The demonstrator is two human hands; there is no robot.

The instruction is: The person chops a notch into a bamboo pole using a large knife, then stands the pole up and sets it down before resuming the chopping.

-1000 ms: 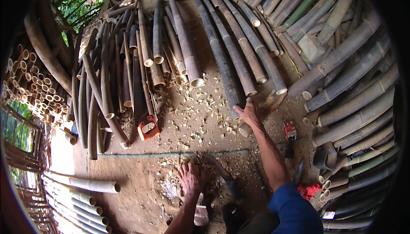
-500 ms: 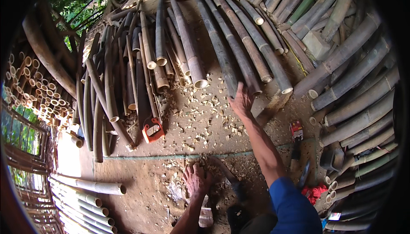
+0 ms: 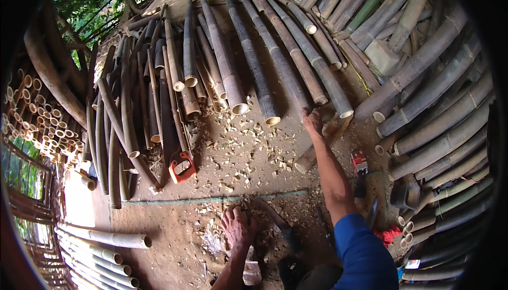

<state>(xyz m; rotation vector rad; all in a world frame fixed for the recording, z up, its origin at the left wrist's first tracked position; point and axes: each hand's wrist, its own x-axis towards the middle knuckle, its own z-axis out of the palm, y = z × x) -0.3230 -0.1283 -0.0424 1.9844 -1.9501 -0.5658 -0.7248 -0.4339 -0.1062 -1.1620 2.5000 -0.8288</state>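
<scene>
My right hand (image 3: 313,122) reaches far forward, its fingers closed at the near end of a dark bamboo pole (image 3: 280,60) lying on the ground. Just left of it lies another dark bamboo pole (image 3: 254,68) with a pale cut end. Close to my body, my left hand (image 3: 238,229) rests low over the chip-strewn ground, fingers spread, with no tool in it. A curved dark blade (image 3: 272,212) with a dark handle lies right of the left hand. Below that hand shows a pale wooden piece (image 3: 252,272), partly covered by my forearm.
An orange-handled saw (image 3: 182,168) leans among bamboo poles on the left. Short cut bamboo tubes (image 3: 47,115) are stacked at far left, pale poles (image 3: 106,234) at lower left. More bamboo (image 3: 439,147) lines the right side, near a red packet (image 3: 359,159). Wood chips (image 3: 254,152) cover the ground.
My right hand has left the leftmost dark pole of its group and moved right to the neighbouring pole's end. The view has shifted slightly; my left hand stays low.
</scene>
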